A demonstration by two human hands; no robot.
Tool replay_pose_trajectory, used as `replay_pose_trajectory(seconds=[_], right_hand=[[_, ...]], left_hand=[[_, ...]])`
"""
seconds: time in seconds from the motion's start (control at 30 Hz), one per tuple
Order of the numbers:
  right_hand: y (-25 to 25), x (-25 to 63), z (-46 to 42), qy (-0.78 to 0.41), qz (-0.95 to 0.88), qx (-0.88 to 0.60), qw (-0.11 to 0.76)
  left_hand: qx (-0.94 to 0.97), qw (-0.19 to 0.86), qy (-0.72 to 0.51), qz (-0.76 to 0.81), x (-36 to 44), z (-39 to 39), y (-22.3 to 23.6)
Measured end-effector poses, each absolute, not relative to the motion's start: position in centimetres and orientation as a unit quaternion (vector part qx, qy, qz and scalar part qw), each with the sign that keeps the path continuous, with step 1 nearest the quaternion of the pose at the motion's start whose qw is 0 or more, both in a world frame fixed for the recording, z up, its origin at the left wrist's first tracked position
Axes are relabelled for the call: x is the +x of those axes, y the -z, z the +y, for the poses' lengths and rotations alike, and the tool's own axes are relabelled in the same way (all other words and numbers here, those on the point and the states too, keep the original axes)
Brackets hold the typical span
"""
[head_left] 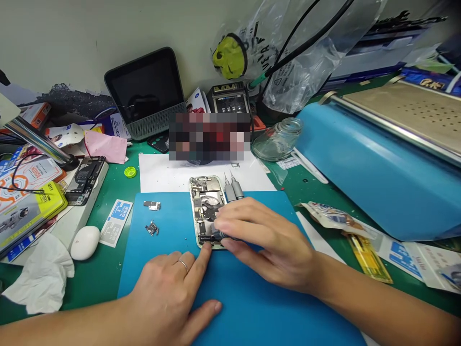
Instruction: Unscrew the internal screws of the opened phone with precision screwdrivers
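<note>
An opened phone lies on the blue mat, its battery and circuit parts exposed. My left hand stretches its index finger onto the phone's lower edge. Its thumb is held apart, and the other fingers are partly curled. Over the lower right of the phone, my right hand pinches a dark grey thing, mostly hidden by the fingers. Two grey screwdrivers lie just beyond that hand. Left of the phone are a small metal bracket and a cluster of small metal parts.
A white earbud case, crumpled tissue and another opened phone sit at left. At the back stand a smart display and a glass jar. A large blue machine fills the right.
</note>
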State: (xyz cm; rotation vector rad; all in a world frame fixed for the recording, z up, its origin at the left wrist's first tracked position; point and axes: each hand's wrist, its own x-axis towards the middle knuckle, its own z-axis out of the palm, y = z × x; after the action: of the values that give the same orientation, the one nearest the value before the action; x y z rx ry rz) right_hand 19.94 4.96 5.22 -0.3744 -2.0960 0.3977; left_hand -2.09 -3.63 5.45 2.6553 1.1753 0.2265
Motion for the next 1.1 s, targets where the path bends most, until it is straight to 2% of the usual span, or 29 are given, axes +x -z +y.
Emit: replay_pose_trajectory(seconds=[0.13, 1.1], right_hand=[[-5.25, 20.01, 4.96, -0.145, -0.850, -0.182, 0.472], [-4.94, 19.86, 4.78, -0.209, -0.856, -0.135, 0.454]], left_hand=[[0.906, 0.115, -0.076, 0.400, -2.08, -3.65, -5.44], [0.904, 0.123, -0.084, 0.401, -2.19, -3.70, -5.17]])
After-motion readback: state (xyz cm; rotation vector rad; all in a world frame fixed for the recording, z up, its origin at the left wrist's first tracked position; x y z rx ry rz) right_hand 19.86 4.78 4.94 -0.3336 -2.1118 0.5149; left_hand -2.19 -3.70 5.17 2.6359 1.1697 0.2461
